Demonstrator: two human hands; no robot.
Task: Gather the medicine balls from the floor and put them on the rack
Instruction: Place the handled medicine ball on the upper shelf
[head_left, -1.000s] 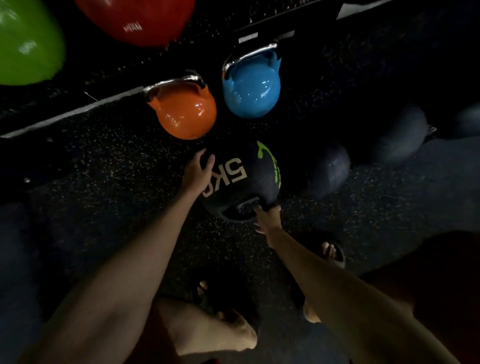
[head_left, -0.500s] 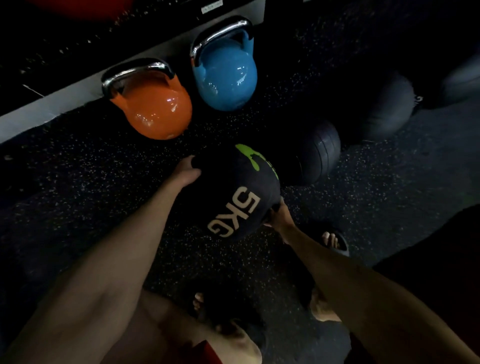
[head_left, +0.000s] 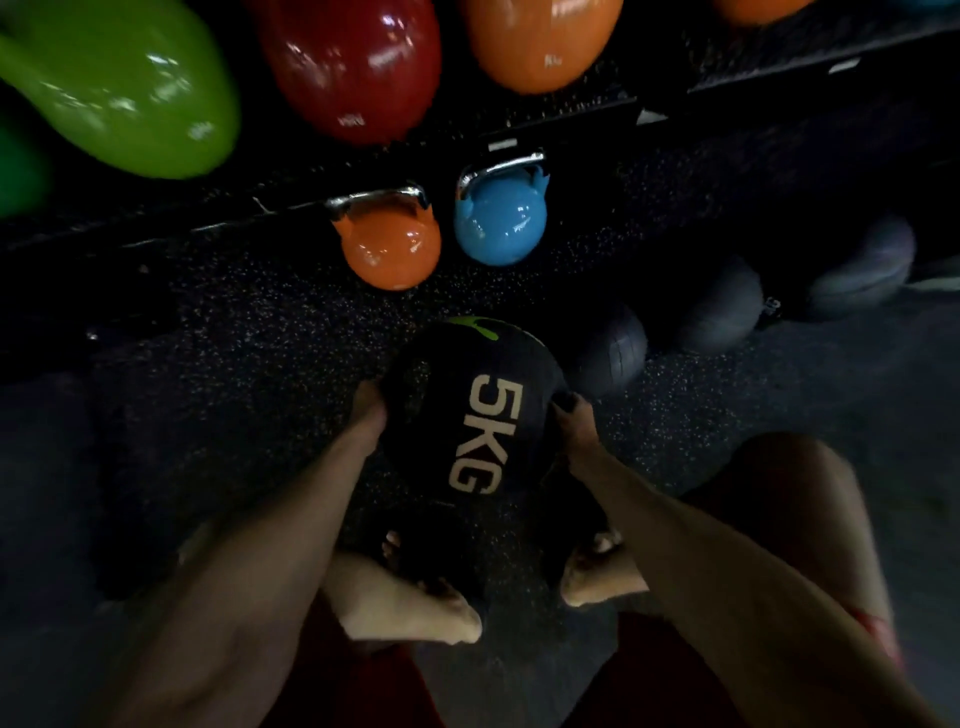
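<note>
Now we have the 5KG medicine ball (head_left: 467, 415) up, seemingly clear of the floor (head_left: 234, 364)!
Our left hand (head_left: 371, 410) clasps one flank, our right hand (head_left: 571, 415) the other; it has risen toward us, so the rack (head_left: 753, 73) comes next, more dark balls (head_left: 722, 306) waiting right.

Blue kettlebell (head_left: 501, 228) just beside orange kettlebell (head_left: 390, 254), not touching; green kettlebell (head_left: 119, 88) & red kettlebell (head_left: 353, 62) behind.

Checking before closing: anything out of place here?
An orange kettlebell and a blue kettlebell stand on the floor by the rack; dark balls lie loose at right. The left hand and right hand grip the 5KG ball.
</note>
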